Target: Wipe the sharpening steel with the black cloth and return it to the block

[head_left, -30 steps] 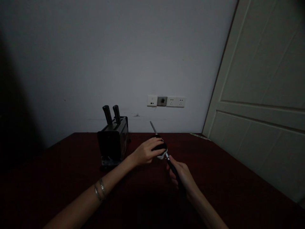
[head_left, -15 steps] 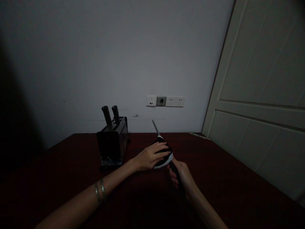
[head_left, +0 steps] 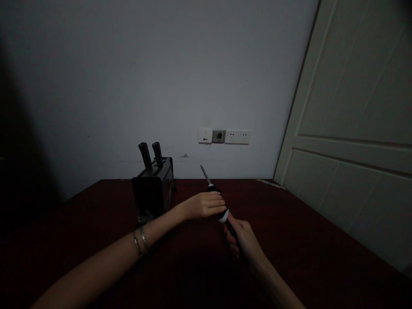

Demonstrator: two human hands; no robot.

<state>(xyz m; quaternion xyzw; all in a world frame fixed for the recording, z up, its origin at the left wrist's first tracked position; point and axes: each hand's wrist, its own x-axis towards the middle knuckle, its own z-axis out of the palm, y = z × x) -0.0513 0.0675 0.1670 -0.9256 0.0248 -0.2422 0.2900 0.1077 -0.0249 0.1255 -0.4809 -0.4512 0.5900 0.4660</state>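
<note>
My right hand (head_left: 246, 239) is closed round the black handle of what looks like a sharpening steel (head_left: 206, 175). Its thin grey rod slants up and to the left, with the tip pointing at the wall. My left hand (head_left: 204, 206) is folded over a black-and-white cloth (head_left: 223, 216) that lies about the middle of the rod. Under those fingers the rod and most of the cloth are hidden. Left of the hands, a black knife block (head_left: 148, 195) stands on the table with two black-handled knives (head_left: 157, 154) upright in its top.
The dark red table (head_left: 193, 257) reaches back to a pale wall (head_left: 161, 77). Sockets and a switch (head_left: 225, 136) are set in the wall above the table. A light panelled door (head_left: 347, 171) slants along the right side. Lighting is dim.
My left hand has closed more tightly over the cloth, so less of it shows. The rod's tip has shifted slightly left and down. My right hand keeps its hold on the handle.
</note>
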